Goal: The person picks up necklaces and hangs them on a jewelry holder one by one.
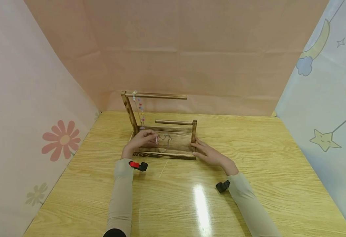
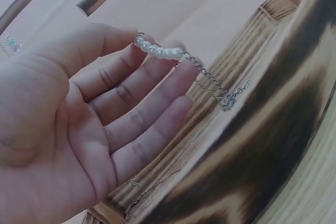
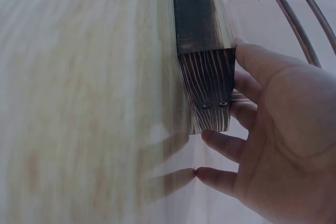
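My left hand holds a silvery chain necklace by its row of white pearl-like beads, pinched between thumb and fingertips. The rest of the chain trails down to the tray floor of a wooden jewelry stand, and more thin chain lies low inside it. My right hand grips the stand's right end, its thumb at the tray corner and its fingers around the short post. Two of its lower fingertips reach down beside the burnt-striped end block.
Colorful beaded strands hang from the left part of the stand's tall upper bar. A shorter bar juts leftward from the right post. Under the stand is a wood-grain table, with a pinkish cloth backdrop behind.
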Demonstrator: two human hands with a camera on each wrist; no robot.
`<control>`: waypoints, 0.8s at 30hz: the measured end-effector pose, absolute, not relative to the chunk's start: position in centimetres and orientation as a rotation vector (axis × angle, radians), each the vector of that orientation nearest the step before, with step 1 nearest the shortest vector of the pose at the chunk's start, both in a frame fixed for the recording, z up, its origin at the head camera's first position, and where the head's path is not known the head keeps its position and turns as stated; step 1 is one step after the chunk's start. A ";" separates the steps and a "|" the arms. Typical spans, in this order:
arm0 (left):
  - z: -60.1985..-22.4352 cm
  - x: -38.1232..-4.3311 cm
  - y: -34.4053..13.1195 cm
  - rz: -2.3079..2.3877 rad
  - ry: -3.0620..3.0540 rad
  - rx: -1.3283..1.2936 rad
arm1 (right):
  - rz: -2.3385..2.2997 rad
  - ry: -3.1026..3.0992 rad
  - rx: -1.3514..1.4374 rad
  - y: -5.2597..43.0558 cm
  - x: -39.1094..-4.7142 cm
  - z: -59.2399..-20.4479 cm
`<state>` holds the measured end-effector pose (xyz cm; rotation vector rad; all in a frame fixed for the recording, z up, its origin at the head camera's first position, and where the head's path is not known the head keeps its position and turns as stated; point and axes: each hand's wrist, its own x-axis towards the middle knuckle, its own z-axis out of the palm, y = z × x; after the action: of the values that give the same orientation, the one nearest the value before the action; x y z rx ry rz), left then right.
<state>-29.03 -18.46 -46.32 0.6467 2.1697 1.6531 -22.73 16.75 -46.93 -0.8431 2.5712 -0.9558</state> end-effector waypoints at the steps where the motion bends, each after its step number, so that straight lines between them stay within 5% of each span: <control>1: -46.3 -29.0 -18.5 1.657 2.177 0.645 | -0.956 2.570 -0.840 16.8 -22.7 -46.9; 24: -43.6 -27.4 -17.9 1.940 1.996 0.518 | -0.941 2.578 -0.839 16.8 -22.7 -47.0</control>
<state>-27.42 -17.86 -43.60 0.5181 1.9958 1.9400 -22.68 16.80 -46.97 -0.8386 2.5778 -0.9405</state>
